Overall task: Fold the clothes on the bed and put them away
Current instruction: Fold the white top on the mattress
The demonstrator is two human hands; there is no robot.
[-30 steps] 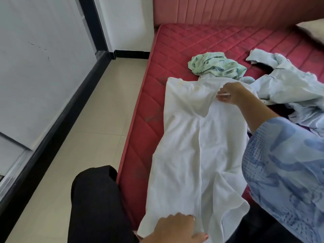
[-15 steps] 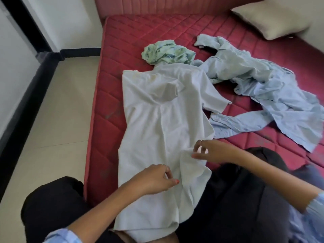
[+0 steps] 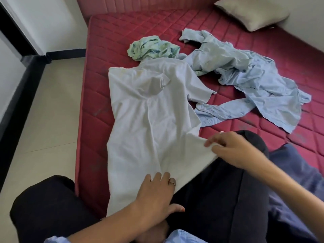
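Nearest you, at six o'clock, your left hand (image 3: pixel 154 193) is pressing flat on the white shirt's (image 3: pixel 149 120) hem, fingers spread, likely pinning it. At four o'clock your right hand (image 3: pixel 233 149) is pinching the hem's corner, probably pulling the cloth taut for a fold. At centre the shirt is lying lengthwise on the red mattress (image 3: pixel 108 28). Beyond, at one o'clock, a blue shirt (image 3: pixel 245 76) and green garment (image 3: pixel 152 48) are waiting crumpled; a pillow (image 3: pixel 252 13) is sitting farthest.

Black trousers (image 3: pixel 52 207), light blue patterned sleeves (image 3: pixel 54 240), ring (image 3: pixel 172 181) on left hand (image 3: pixel 154 195), red-painted thumbnail
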